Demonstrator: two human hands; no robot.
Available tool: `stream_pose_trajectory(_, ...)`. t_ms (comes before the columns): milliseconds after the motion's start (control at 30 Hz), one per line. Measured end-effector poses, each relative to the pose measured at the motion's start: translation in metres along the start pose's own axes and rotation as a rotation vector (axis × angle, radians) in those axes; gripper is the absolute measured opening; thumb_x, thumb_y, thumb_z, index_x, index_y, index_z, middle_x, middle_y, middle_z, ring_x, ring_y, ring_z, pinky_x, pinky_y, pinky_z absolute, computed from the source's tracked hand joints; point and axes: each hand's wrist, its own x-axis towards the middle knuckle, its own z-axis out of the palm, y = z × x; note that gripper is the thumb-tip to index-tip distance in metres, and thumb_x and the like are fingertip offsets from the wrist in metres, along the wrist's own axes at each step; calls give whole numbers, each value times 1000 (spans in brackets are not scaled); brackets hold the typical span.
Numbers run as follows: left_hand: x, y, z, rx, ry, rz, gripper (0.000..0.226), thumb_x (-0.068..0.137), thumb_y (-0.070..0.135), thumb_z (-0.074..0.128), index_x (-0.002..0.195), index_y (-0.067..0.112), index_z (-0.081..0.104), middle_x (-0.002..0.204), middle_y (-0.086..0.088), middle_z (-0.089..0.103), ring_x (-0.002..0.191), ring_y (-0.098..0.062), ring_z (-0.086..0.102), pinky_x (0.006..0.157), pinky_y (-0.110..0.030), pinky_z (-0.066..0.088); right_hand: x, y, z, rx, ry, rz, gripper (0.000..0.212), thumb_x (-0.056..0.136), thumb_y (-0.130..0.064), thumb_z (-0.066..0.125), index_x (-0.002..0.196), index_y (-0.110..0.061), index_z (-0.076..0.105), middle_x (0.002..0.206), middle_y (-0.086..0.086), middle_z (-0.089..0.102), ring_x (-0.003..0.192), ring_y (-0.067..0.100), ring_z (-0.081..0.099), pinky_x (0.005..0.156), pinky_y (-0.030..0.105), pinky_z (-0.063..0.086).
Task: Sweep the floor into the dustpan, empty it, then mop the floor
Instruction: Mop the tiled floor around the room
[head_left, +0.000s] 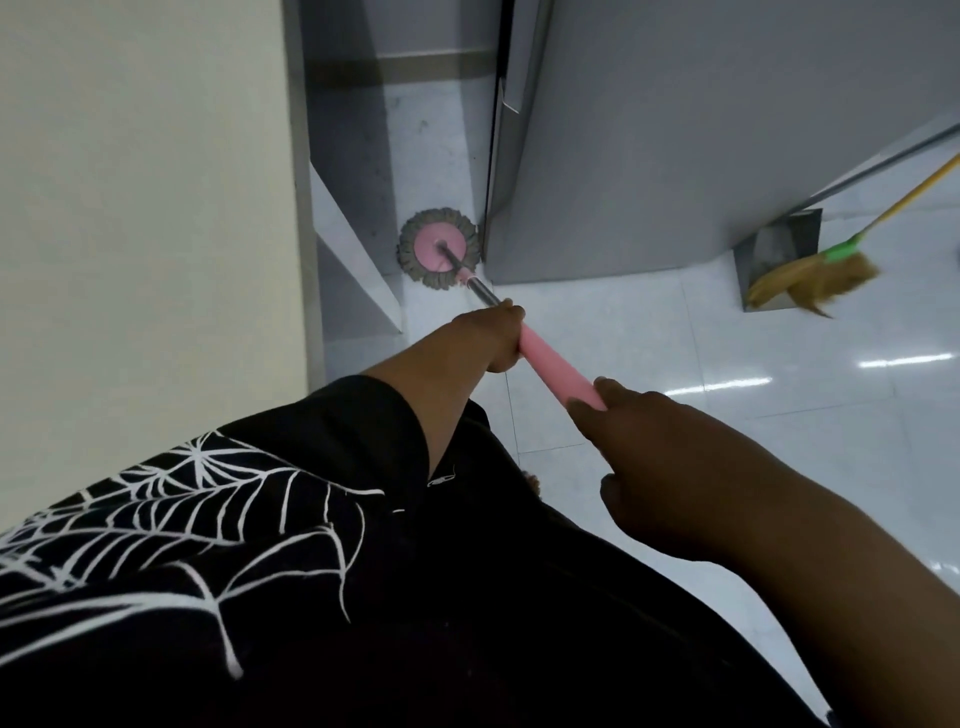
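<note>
Dim, soft-focus wide-angle view; ceiling-light glare streaks the floor (779, 338) at right.

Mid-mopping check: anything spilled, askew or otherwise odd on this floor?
Nothing looks spilled or damaged. A few dark smudges show on the floor in the narrow gap beyond the head of the mop, beside the grey cabinet. The broom lies with its bristles over the dustpan, off to the right.

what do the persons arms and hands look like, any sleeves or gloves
Both the left hand and right hand are bare, no gloves, rings or watch showing. Forearms are uncovered. The black top carries a white spider-web print.
</note>
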Motion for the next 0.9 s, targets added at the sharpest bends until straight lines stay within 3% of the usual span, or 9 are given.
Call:
stream_pose_trajectory(167,4,-4,-6,30,-16,20,42,91,26,56,128,12,40,141,-9,44,95,-29,59,76,-36,44,-3,-9,0,-73,60,47,73,87,-55,52,146,-21,25,144,4,41,109,19,61,83,30,53)
stream_pose_trajectory(233,9,-5,-8,35,-19,34,42,91,26,57,128,12,41,137,-8,45,93,-27,58,80,-39,47,3,-9,3,-101,67,69,71,90,-45,52,146,-14,21,144,9,39,110,20,59,83,31,53)
stream_pose_trajectory(333,20,-11,-10,30,-23,42,41,91,25,57,127,11,42,135,-9,45,96,-27,58,86,-42,50,17,-6,7,-111,48,62,63,97,-26,44,150,-8,14,153,17,24,124,24,51,97,32,48)
stream_pose_trajectory(567,59,-44,-34,-7,-25,14,56,91,19,58,141,9,34,156,-9,22,114,-33,57,96,-45,48,71,2,-7,-134,13,20,66,98,-24,44,151,-6,9,157,19,16,134,29,43,105,37,43)
stream_pose_trajectory(733,88,-71,-70,-14,-2,-19,50,91,16,59,136,9,37,138,-14,45,105,-30,60,94,-43,51,120,7,-35,-175,22,8,68,96,-21,49,151,-4,12,155,22,21,132,31,44,104,39,42)
stream_pose_trajectory(900,131,-99,-105,2,17,-71,50,95,13,55,139,6,33,141,-16,42,120,-30,54,101,-39,45,177,16,-66,-198,19,-1,70,94,-17,50,150,-2,11,154,24,20,131,32,45,103,38,43)
